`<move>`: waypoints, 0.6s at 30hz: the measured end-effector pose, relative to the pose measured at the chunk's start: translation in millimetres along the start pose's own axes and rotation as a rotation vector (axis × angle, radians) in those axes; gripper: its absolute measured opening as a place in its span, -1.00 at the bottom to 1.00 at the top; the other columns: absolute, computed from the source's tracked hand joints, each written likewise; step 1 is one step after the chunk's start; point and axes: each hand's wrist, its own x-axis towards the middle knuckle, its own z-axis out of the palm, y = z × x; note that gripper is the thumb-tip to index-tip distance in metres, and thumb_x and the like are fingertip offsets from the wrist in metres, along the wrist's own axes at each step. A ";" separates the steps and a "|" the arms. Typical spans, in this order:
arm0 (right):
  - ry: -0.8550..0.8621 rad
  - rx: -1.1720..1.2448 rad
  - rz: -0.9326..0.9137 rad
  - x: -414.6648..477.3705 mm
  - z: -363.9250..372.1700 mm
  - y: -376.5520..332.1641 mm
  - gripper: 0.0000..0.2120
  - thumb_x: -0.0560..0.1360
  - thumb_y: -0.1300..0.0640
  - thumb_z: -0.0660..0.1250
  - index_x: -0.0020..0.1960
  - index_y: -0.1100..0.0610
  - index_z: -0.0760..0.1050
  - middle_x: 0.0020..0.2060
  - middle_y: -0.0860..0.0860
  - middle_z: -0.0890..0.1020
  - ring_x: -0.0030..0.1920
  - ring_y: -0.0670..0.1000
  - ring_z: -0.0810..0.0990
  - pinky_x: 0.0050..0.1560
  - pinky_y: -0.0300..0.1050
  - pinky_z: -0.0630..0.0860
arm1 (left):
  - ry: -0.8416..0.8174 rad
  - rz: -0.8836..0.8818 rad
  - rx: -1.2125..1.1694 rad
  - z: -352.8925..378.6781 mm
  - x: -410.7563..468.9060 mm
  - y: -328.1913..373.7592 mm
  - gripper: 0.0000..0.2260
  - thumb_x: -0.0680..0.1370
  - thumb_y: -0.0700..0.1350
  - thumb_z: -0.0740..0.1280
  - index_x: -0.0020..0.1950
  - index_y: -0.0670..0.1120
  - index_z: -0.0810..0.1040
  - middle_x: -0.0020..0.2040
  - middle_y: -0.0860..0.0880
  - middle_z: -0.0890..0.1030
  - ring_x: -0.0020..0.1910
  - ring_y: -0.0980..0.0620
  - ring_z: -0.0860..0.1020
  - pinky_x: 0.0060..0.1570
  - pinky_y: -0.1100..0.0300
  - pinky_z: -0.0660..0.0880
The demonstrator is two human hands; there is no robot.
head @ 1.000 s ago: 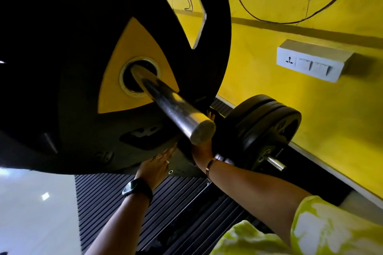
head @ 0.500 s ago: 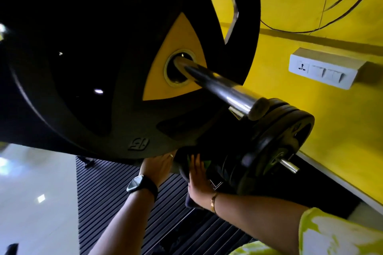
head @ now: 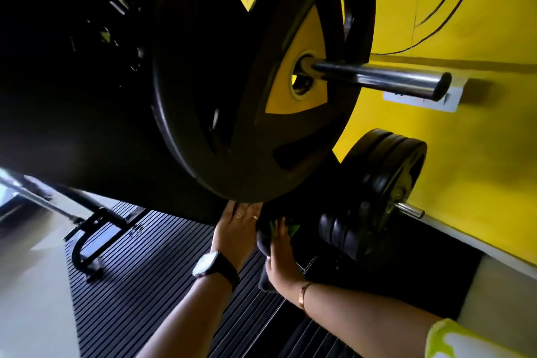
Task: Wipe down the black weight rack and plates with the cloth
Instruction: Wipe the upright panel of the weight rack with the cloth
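A large black weight plate (head: 232,131) with a yellow triangle sits on a chrome peg (head: 377,80) close to my head. Lower right, several smaller black plates (head: 386,183) are stacked on a short peg (head: 409,210). My left hand (head: 236,229), wearing a watch, lies flat with straight fingers against the dark rack just under the big plate. My right hand (head: 282,259) presses a dark cloth (head: 266,247) with a green patch against the rack beside the small plates. Its fingertips are partly hidden in shadow.
A yellow wall (head: 465,154) with a white socket box (head: 421,99) and black cables runs along the right. Black ribbed floor matting (head: 145,270) lies below. A black curved frame foot (head: 84,244) stands at the left on the pale floor.
My view has swung left, so the big plate and its peg now point right. My right hand has slid slightly lower with the cloth; my left hand stays flat under the plate.
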 end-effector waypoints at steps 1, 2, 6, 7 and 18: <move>-0.011 0.026 0.056 4.4 -1.8 5.8 -0.25 0.61 0.32 0.15 0.42 0.09 -0.42 0.51 0.05 -0.30 0.55 0.07 -0.19 0.49 -0.14 -0.24 | 0.030 0.000 -0.002 0.3 -1.2 -2.4 -0.35 0.06 -0.08 0.65 0.14 -0.16 0.67 0.12 -0.09 0.67 0.12 -0.11 0.63 0.39 -0.05 0.11; -0.007 0.065 0.121 10.7 -5.2 11.0 -0.23 0.60 0.34 0.15 0.44 0.06 -0.40 0.53 0.04 -0.26 0.55 0.07 -0.20 0.51 -0.09 -0.22 | 0.060 0.010 0.004 -1.1 -2.0 -5.2 -0.37 0.06 -0.13 0.63 0.13 -0.18 0.67 0.14 -0.11 0.66 0.14 -0.13 0.62 0.45 -0.04 0.00; 0.132 0.053 0.373 37.5 -27.5 10.7 -0.30 0.60 0.32 0.19 0.57 0.21 -0.18 0.56 0.19 -0.05 0.55 0.19 -0.02 0.51 0.01 -0.03 | -0.005 0.104 0.149 -5.0 -3.8 -16.0 -0.42 0.23 -0.07 0.54 0.25 -0.11 0.62 0.48 -0.10 0.24 0.51 -0.18 0.20 0.48 -0.15 -0.26; 0.208 0.131 0.359 41.7 -30.8 2.7 -0.35 0.59 0.34 0.18 0.56 0.27 -0.09 0.54 0.23 0.07 0.52 0.22 0.09 0.49 0.00 0.05 | -0.048 0.109 0.196 -4.7 -4.2 -17.5 -0.41 0.32 -0.01 0.50 0.34 -0.06 0.55 0.50 -0.12 0.12 0.54 -0.18 0.06 0.46 -0.20 -0.34; 0.190 0.074 0.133 19.8 -1.7 9.4 -0.35 0.65 0.23 0.12 0.57 0.16 -0.21 0.57 0.03 -0.07 0.55 0.00 0.00 0.41 -0.37 -0.11 | -0.214 0.166 0.254 18.7 5.9 11.5 -0.29 0.68 -0.01 0.03 0.39 -0.31 -0.49 0.34 -0.32 -0.55 0.31 -0.27 -0.53 0.13 -0.28 -0.52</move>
